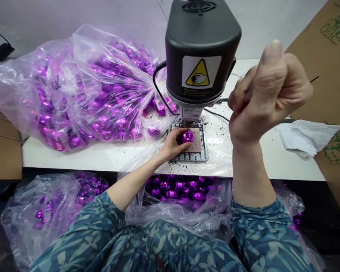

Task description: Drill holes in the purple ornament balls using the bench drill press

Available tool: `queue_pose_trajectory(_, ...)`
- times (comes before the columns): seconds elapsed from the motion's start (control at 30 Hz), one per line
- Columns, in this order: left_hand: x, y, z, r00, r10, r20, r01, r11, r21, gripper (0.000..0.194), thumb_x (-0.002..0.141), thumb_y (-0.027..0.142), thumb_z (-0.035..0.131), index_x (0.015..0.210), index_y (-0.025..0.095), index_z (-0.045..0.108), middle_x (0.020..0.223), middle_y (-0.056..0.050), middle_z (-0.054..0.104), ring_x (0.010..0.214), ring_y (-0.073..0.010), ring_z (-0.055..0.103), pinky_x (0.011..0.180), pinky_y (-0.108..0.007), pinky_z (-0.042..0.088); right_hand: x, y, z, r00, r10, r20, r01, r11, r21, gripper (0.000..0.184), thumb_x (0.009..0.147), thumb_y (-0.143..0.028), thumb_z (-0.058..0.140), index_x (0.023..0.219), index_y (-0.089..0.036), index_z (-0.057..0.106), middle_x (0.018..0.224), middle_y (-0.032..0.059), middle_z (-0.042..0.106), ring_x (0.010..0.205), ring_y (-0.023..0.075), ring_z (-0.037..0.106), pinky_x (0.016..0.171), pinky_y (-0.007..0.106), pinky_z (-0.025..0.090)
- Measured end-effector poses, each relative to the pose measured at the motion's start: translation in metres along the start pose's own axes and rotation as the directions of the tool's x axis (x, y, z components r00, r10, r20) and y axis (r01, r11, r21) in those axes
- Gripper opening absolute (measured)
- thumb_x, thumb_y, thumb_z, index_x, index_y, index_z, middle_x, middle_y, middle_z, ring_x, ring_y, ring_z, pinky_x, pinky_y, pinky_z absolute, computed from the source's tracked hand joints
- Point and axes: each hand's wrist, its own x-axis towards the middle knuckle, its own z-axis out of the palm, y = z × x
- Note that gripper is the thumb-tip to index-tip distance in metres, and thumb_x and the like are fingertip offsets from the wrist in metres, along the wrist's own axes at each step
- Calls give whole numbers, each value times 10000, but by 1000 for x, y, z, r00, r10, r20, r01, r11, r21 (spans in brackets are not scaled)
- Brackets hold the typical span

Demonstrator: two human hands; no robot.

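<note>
My left hand (172, 145) is closed round a shiny purple mirror-faceted ball (188, 136), thumb and fingers on its sides. The ball sits on a brown square board (197, 145) on the slotted metal base (203, 156) of a small drill press (203, 45), right under its chuck (189, 123). My right hand (269, 90) is raised to the right of the motor head, fingers wrapped in a fist round the press's feed lever. Most of the lever is hidden by the hand; a short dark rod shows between the hand and the machine.
A big clear bag (82, 94) of purple balls fills the table's left side, with a loose ball (153, 130) beside it. Below the table edge an open bag (181, 189) holds more balls. White cloth (307, 136) and cardboard (328, 75) are at right. Dark shavings litter the white table (73, 158).
</note>
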Motion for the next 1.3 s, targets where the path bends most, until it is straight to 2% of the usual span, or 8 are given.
queue_pose_trajectory(0.13, -3, 2, 1, 997, -78, -13, 77, 996, -47, 497, 776, 252, 859, 1197, 188, 603, 1105, -74, 716, 959, -211, 696, 870, -378, 596, -15, -4, -8, 998, 44, -38, -47, 996, -72, 555, 953, -424, 553, 582, -190, 212, 443, -53, 250, 380, 32, 307, 429, 265, 238)
queue_pose_trajectory(0.23, -4, 0, 2, 996, -87, -20, 86, 994, -62, 499, 769, 257, 868, 1186, 186, 602, 1118, -75, 718, 976, -213, 700, 890, -384, 595, -26, -2, -14, 999, 28, -43, -28, 1000, -4, 570, 949, -396, 566, 565, -176, 207, 430, -48, 199, 356, 25, 289, 394, 250, 217)
queue_pose_trajectory(0.67, -5, -5, 2, 996, -73, -59, 69, 995, -71, 522, 743, 268, 901, 1181, 181, 632, 1148, -92, 712, 1044, -229, 708, 939, -406, 598, -44, 26, -26, 969, -243, -52, 248, 957, 148, 506, 925, -223, 544, 597, -154, 166, 428, -63, 139, 336, -1, 242, 352, 184, 225)
queue_pose_trajectory(0.93, -6, -4, 6, 994, -87, -61, 77, 987, -141, 507, 759, 251, 890, 1177, 173, 614, 1142, -98, 729, 999, -216, 732, 902, -391, 621, -45, 34, -30, 902, -432, 7, 430, 898, 95, 475, 917, -141, 490, 631, -186, 113, 394, -94, 153, 284, 9, 225, 329, 187, 237)
queue_pose_trajectory(1.1, -7, -2, 7, 990, -125, -71, 111, 978, -176, 513, 741, 254, 898, 1172, 172, 631, 1137, -98, 726, 988, -212, 722, 910, -391, 608, -43, 25, -30, 922, -385, 45, 371, 909, 190, 491, 917, -110, 492, 570, -181, 153, 369, -85, 218, 282, 24, 241, 308, 201, 205)
queue_pose_trajectory(1.2, -6, -1, 6, 986, -145, -79, 128, 975, -181, 519, 728, 255, 904, 1166, 160, 643, 1134, -109, 724, 996, -221, 714, 921, -400, 596, -25, 13, -21, 978, -207, 33, 203, 974, 105, 501, 946, -176, 517, 523, -180, 249, 393, -74, 260, 307, 26, 291, 327, 220, 185)
queue_pose_trajectory(1.23, -6, 0, 6, 986, -151, -75, 135, 973, -186, 520, 728, 254, 903, 1167, 157, 644, 1127, -110, 726, 996, -223, 714, 919, -402, 595, -16, 10, -16, 995, -86, 50, 85, 996, 34, 506, 956, -239, 532, 512, -186, 296, 397, -68, 297, 325, 34, 314, 346, 242, 205)
queue_pose_trajectory(1.3, -6, 1, 5, 985, -160, -65, 144, 969, -199, 518, 730, 251, 899, 1169, 153, 643, 1112, -109, 731, 990, -224, 717, 914, -402, 595, 2, 7, -7, 998, 16, 55, -15, 1000, -20, 512, 928, -357, 596, 511, -207, 338, 400, -61, 345, 332, 50, 319, 359, 281, 215)
